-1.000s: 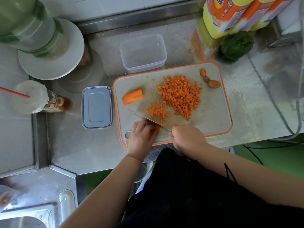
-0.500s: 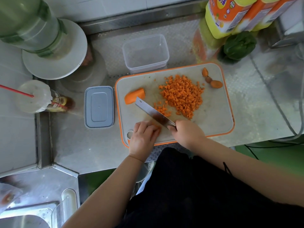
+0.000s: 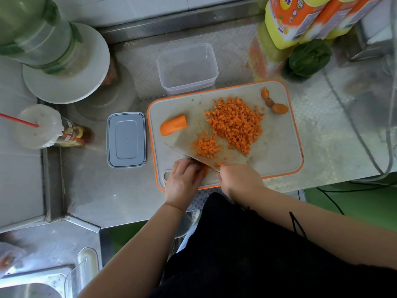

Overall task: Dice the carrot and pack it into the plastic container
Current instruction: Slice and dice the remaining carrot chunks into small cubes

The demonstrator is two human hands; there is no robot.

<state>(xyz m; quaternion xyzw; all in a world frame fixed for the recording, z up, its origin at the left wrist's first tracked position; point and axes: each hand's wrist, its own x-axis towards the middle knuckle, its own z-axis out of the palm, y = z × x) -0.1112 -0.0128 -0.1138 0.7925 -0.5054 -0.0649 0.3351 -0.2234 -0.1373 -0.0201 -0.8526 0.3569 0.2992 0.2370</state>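
Note:
A grey cutting board with an orange rim [image 3: 277,151] holds a big heap of diced carrot [image 3: 235,124] and a smaller heap [image 3: 206,146]. An uncut carrot chunk [image 3: 173,124] lies at the board's left. Carrot ends [image 3: 275,102] sit at the far right corner. My right hand [image 3: 239,179] grips the handle of a knife [image 3: 189,154], its blade angled to the upper left. My left hand [image 3: 183,179] curls over a carrot piece [image 3: 205,171] at the board's near edge, beside the blade. The clear plastic container [image 3: 187,68] stands behind the board.
The container's grey lid [image 3: 126,139] lies left of the board. A drink cup with a red straw [image 3: 36,125], a white plate under a green bottle [image 3: 66,67], yellow bottles [image 3: 300,16] and a green vegetable [image 3: 308,57] stand around the steel counter. Cables run at the right.
The knife rose with its blade lying flat toward the small heap, then came back down on edge beside my left hand. A few more dice lie in the small heap.

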